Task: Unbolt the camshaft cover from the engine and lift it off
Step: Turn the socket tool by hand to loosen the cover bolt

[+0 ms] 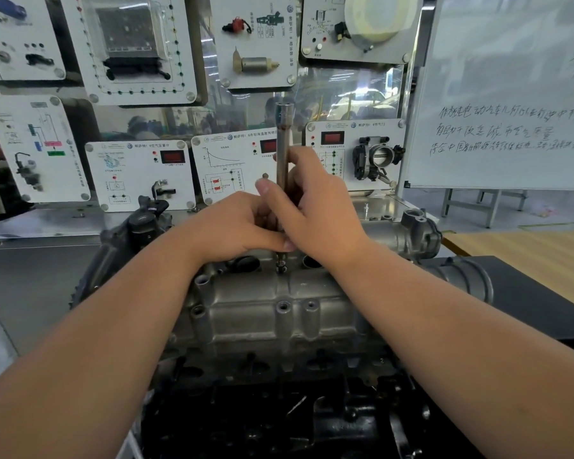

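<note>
We held the long, slim steel socket extension bar (281, 150) upright at the frame's centre, so that its lower end stayed seated on a small dark bolt (281, 264) along the far edge of the grey cast-aluminium camshaft cover (265, 313). Our right hand (315, 210) wrapped the shaft, its grip closed around it, probably to spin it. Our left hand (239, 226) pinched low, steadying the tip. The cover sat on the dark engine block (279, 419), not yet lifted.
</note>
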Motion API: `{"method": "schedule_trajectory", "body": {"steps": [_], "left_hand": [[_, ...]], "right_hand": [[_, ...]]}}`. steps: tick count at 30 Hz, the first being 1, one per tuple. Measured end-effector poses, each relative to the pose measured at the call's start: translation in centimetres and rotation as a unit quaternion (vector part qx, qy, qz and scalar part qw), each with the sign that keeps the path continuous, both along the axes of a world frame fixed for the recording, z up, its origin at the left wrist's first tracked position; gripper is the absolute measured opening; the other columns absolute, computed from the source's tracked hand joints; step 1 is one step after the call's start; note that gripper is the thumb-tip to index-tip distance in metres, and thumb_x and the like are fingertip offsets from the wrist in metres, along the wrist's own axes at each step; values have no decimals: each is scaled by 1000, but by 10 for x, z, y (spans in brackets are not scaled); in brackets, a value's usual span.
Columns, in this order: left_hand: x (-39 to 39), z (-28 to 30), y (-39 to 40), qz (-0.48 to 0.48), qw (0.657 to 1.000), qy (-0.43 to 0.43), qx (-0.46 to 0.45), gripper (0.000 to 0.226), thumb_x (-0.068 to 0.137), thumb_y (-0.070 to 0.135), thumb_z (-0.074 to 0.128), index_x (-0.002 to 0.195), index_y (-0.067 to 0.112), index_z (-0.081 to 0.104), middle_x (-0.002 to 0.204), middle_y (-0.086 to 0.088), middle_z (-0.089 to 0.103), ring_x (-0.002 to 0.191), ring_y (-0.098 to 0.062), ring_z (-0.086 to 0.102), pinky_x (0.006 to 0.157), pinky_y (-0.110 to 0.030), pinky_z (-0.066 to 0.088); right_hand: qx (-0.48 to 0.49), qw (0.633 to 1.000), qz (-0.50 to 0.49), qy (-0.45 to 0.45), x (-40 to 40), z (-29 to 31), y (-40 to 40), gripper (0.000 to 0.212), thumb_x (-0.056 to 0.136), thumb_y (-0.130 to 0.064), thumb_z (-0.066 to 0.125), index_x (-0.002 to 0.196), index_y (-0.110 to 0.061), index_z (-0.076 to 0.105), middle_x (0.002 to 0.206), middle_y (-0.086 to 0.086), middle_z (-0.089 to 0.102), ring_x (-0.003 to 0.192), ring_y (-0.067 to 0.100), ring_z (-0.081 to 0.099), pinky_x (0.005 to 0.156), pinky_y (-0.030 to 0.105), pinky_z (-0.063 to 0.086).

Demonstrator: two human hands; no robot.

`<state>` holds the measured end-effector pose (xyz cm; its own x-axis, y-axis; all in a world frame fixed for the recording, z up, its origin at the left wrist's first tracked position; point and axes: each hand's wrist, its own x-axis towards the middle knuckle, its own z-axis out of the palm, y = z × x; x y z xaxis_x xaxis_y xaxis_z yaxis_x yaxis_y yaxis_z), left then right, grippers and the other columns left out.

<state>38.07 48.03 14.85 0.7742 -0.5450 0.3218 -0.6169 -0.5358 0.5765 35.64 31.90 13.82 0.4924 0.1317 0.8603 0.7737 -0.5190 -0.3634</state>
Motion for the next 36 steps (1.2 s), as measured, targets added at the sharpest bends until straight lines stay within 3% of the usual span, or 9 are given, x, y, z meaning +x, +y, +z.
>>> {"method": "schedule_trajectory", "body": {"steps": [4,10,15,19,22,24,25,28,36], "left_hand": [[0,0,-1,-9,1000,-1,0,26,65,49,80,87,34,76,87,6,77,85,-10,72,84,-34,52],[3,-3,1,-45,999,23,-9,4,75,34,74,73,38,75,59,6,63,55,-8,56,63,-22,45],[1,-1,-1,-31,999,12,-23,35,62,53,76,89,31,77,91,-1,77,94,-23,73,96,-43,55],[0,0,-1,-24,1000,2,-11,32,62,54,77,87,35,76,92,2,76,94,-19,72,96,-46,54],[1,-1,-1,-14,1000,-9,-1,27,64,53,78,85,35,75,85,3,76,84,-13,71,84,-34,53],[0,-1,0,-27,1000,4,-7,5,79,35,80,78,36,76,70,4,71,65,-9,65,70,-22,48],[2,-2,2,-39,999,8,-11,17,86,25,78,74,36,75,62,4,66,57,-7,59,64,-17,46],[-1,-3,2,-43,999,23,-13,13,84,28,75,72,33,74,55,4,59,53,-12,50,59,-18,43],[-1,-1,0,-7,1000,-2,-4,49,62,58,76,94,21,75,95,-5,76,96,-26,71,97,-52,53]], "right_hand": [[10,1000,8,0,2,0,1,24,99,-27,60,111,-6,59,56,-9,47,55,11,50,51,24,39],[13,1000,19,19,3,-1,1,28,101,-26,51,103,1,60,64,3,58,63,15,54,60,34,45],[-12,1000,8,9,3,0,0,25,102,-25,53,101,-2,61,62,-1,55,60,22,56,59,42,47],[-7,1000,8,4,-2,1,1,35,99,-29,62,127,-10,56,66,0,60,63,19,62,60,36,51],[-16,1000,5,-1,-1,0,1,20,101,-25,59,111,-8,59,64,-4,56,62,20,59,59,37,48],[-15,1000,-2,4,0,1,1,15,103,-21,54,97,-8,56,65,-9,52,63,20,54,59,36,44],[-14,1000,-5,9,1,1,1,19,104,-20,52,95,-4,56,66,-6,53,64,22,54,59,38,44],[-5,1000,-3,13,2,0,0,24,104,-19,49,98,3,58,68,5,57,64,26,55,60,44,45],[3,1000,-5,3,-1,1,1,33,98,-29,63,122,-8,55,63,-4,57,61,14,61,57,29,46]]}}
